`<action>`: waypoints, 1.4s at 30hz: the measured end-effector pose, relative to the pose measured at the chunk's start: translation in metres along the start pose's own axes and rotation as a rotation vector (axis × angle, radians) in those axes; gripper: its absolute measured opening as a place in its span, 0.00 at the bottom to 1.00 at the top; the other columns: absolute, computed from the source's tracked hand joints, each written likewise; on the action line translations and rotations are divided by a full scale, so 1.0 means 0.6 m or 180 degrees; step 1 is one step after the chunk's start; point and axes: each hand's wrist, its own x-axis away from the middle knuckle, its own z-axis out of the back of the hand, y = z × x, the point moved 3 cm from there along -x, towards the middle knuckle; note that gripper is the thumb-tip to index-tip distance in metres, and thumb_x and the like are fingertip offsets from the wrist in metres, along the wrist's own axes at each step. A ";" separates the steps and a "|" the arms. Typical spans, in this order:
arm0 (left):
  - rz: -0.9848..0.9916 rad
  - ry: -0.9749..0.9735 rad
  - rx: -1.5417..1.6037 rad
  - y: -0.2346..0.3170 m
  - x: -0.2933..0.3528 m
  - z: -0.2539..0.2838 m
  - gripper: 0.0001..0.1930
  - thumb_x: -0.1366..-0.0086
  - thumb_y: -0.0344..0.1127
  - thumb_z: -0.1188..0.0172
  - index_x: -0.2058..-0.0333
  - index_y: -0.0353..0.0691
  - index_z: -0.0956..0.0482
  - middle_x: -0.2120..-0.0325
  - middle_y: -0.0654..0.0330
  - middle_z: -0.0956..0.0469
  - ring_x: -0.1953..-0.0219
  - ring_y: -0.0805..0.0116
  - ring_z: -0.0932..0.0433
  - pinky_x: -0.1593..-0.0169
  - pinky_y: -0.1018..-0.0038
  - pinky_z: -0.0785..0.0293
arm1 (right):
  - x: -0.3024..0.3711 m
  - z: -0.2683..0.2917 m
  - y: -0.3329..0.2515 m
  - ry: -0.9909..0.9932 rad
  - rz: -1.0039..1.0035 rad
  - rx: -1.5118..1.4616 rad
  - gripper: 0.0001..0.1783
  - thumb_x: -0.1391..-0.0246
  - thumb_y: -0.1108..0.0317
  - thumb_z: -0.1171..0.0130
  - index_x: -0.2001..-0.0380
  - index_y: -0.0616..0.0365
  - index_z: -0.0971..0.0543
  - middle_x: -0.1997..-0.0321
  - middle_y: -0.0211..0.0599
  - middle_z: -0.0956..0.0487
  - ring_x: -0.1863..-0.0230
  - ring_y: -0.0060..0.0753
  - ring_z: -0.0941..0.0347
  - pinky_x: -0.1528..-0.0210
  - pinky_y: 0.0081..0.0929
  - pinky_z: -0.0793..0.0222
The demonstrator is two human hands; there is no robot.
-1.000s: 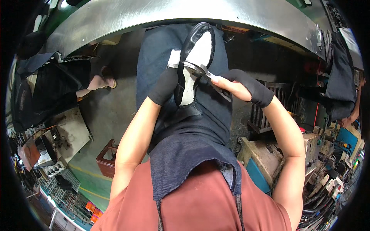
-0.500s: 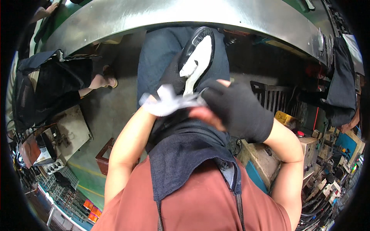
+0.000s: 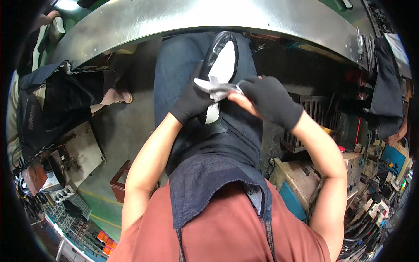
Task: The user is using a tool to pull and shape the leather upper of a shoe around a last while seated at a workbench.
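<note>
A black shoe upper with a white underside (image 3: 224, 64) rests bottom up across my lap, toe pointing toward the bench. My left hand (image 3: 192, 101), in a black glove, is closed round its left side near the middle; the fingers are partly hidden. In my black-gloved right hand (image 3: 269, 99), with bare fingertips, is a scissors-like metal tool (image 3: 203, 84). Its pale jaws lie across the narrow middle of the shoe, close to my left hand. Whether they touch the material cannot be made out. A dark apron (image 3: 214, 179) covers my front.
A shiny metal bench (image 3: 183, 17) curves across the far side, just beyond my knees. To the left are another person's leg (image 3: 111, 95) and a reddish-brown stool (image 3: 118, 181). On the right stand a dark slatted crate (image 3: 301, 115) and a worn machine box (image 3: 297, 179).
My right hand has moved up and away from my body, bringing the tool from above my left wrist onto the shoe's middle. The shoe has shifted slightly left.
</note>
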 end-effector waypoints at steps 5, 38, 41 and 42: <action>0.0410 -0.0143 0.0607 0.061 -0.021 0.006 0.47 0.51 0.41 0.26 0.36 0.35 0.42 0.43 0.48 0.32 0.41 0.60 0.31 0.38 0.66 0.36 | 0.046 -0.030 0.045 0.0297 -0.0354 -0.0711 0.23 0.39 0.48 0.44 0.74 0.59 0.21 0.77 0.48 0.24 0.76 0.46 0.25 0.72 0.36 0.31; 0.0270 0.0525 0.1456 0.186 -0.277 0.141 0.23 0.34 0.45 0.43 0.50 0.31 0.25 0.57 0.55 0.22 0.56 0.71 0.24 0.54 0.73 0.27 | 0.228 -0.226 0.059 0.1108 -0.2683 -0.2572 0.31 0.34 0.44 0.55 0.75 0.61 0.22 0.83 0.36 0.23 0.78 0.30 0.25 0.72 0.31 0.32; -0.0346 0.1358 0.1865 0.271 -0.415 0.179 0.20 0.33 0.39 0.46 0.49 0.31 0.25 0.59 0.55 0.22 0.58 0.71 0.24 0.57 0.73 0.27 | 0.232 -0.261 0.076 0.1200 -0.2550 -0.2706 0.31 0.34 0.44 0.55 0.77 0.61 0.22 0.83 0.37 0.23 0.78 0.32 0.24 0.72 0.32 0.32; -0.0625 0.1345 0.1632 0.272 -0.434 0.185 0.20 0.34 0.36 0.46 0.46 0.32 0.27 0.60 0.59 0.22 0.60 0.72 0.24 0.56 0.75 0.26 | 0.223 -0.235 0.063 0.1024 -0.2626 -0.2351 0.31 0.34 0.44 0.54 0.78 0.60 0.22 0.83 0.38 0.23 0.78 0.32 0.25 0.72 0.32 0.32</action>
